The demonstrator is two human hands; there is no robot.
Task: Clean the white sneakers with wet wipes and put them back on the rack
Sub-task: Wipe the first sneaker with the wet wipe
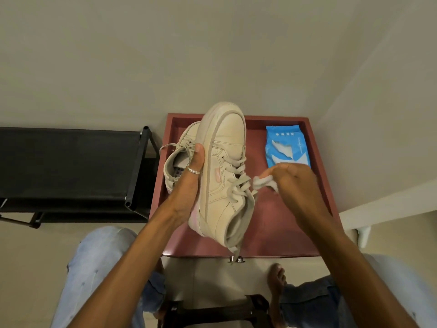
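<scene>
Legs: jeans (94,268) at 7 and 5 o'clock of the view, with a bare foot (276,282) on the floor near 5.
Left hand (189,183): it grips the held sneaker (224,162) from the sneaker's 9 o'clock side. The thumb, which wears a ring (193,171), lies along the sole edge. The other fingers are hidden behind the shoe.
Held sneaker: raised above the desk (279,228), tipped onto its side, toe to 12 o'clock and heel to 6. A lace hangs from the heel end.
Right hand (290,183): at 3 o'clock of the held sneaker, fingers curled round a bunched white wipe (262,182).
Wipe: right at the laces; whether it touches them cannot be told.
Desk: dusky red with a raised rim, under both hands.
Second sneaker (179,159): lying on the desk at 10 o'clock of the held one, partly behind it.
Pack of wet wipes (287,147): blue, flat on the desk at 2 o'clock, flap open.
Rack (71,162): black, at 9 o'clock just beside the desk, against the wall (212,55).
</scene>
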